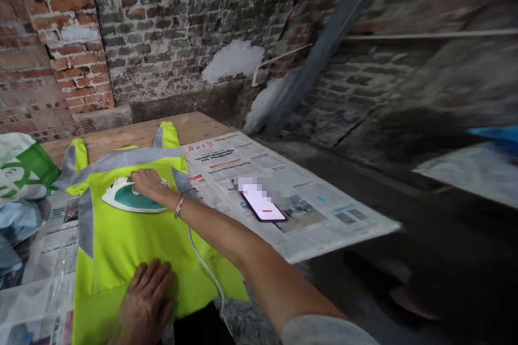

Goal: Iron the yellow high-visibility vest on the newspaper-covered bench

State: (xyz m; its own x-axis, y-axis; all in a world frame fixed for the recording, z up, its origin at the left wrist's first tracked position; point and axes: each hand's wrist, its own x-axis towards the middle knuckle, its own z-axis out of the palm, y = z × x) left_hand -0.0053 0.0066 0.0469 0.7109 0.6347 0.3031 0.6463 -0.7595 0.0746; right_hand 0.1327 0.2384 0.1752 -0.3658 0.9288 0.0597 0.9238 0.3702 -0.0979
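Right hand (148, 183) closed over iron (129, 197) on vest (121, 237), left hand (145, 302) spread flat on near hem, likely to keep cloth taut; cord (206, 269) trailing under right forearm, phone (263, 205) on newspaper (315, 210) beyond right hand, over counter (133, 135).

Single head-worn view, looking forward and down, turned somewhat right. Close to table (133, 135) edge; near end fills lower left, own forearms enter from bottom. Brick wall (170, 27) ahead, near. Right side blurred. No second view to share scene.
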